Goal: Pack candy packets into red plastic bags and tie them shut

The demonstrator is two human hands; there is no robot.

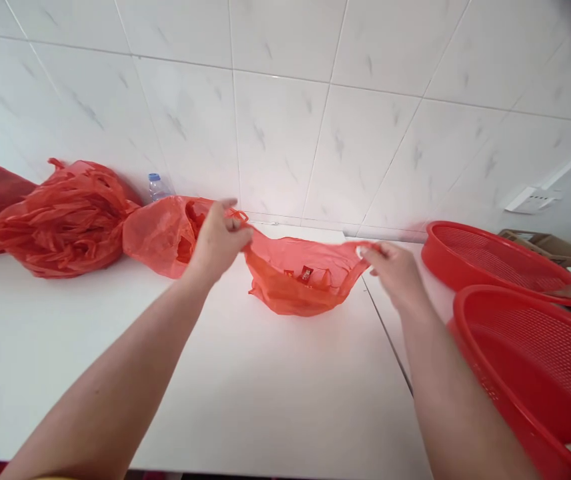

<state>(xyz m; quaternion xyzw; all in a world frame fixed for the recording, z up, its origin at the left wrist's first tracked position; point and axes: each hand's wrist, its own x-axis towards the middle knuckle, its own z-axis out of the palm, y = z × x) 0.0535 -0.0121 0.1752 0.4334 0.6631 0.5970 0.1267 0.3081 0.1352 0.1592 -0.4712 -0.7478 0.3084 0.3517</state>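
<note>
One thin, translucent red plastic bag, mid-scene at the white desk, its rim pinched at opposite ends by the left hand's and right hand's fingers, spaced apart so the mouth gapes.

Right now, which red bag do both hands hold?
The rightmost bag, stretched between left hand and right hand; the other bags lie further left.

On my white tabletop, red bags and a bottle line the back edge leftward; the open bag I hold is near that edge; red baskets stand past the right-hand seam.
</note>
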